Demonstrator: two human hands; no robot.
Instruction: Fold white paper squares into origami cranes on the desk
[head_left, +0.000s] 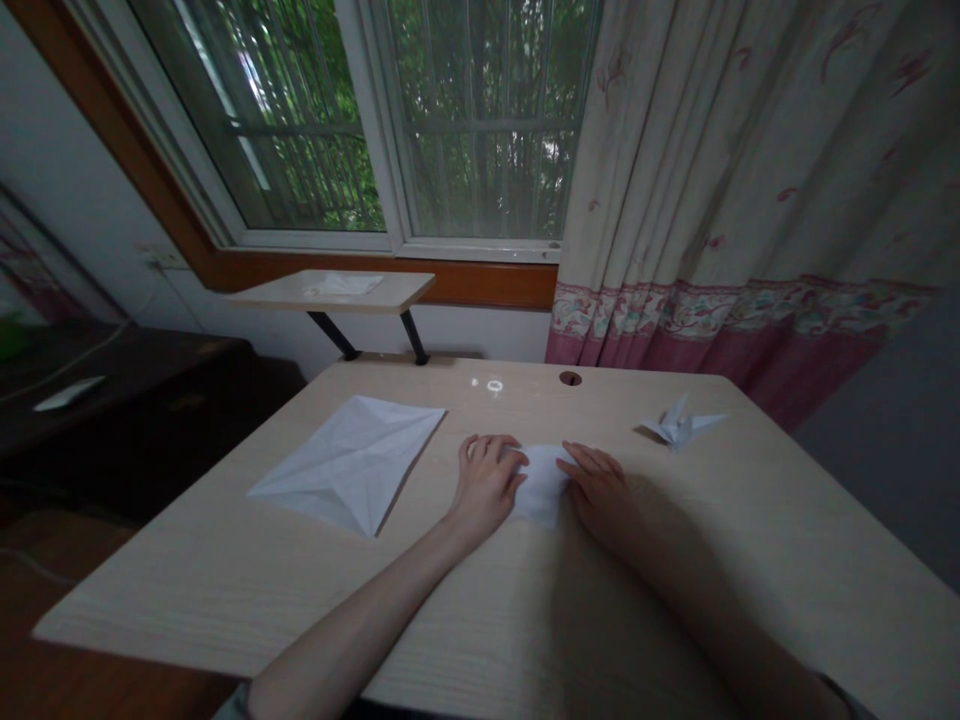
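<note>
A pale desk (450,625) filled the lower half of the frame. At its back edge, left of upper centre, stood a raised shelf (262,292) bearing a white paper (346,284). Left of centre lay an opened, creased sheet (349,460), apart from the hands. The left hand (489,478) and the right hand (600,490) rested just below the frame's middle, a narrow gap between them. The left fingers were half curled, the right ones straighter and close together; whether either hand pinched or only pressed, I could not tell. Between them, flat on the desk, was the small folded paper (541,486), touched on its left side by one hand and at its upper right by the other, so neither was nearer. Its visible part seemed longer toward the bottom of the frame than across, though the fingers hid its side edges. Right of centre sat a folded paper crane (679,430). No container could be made out
</note>
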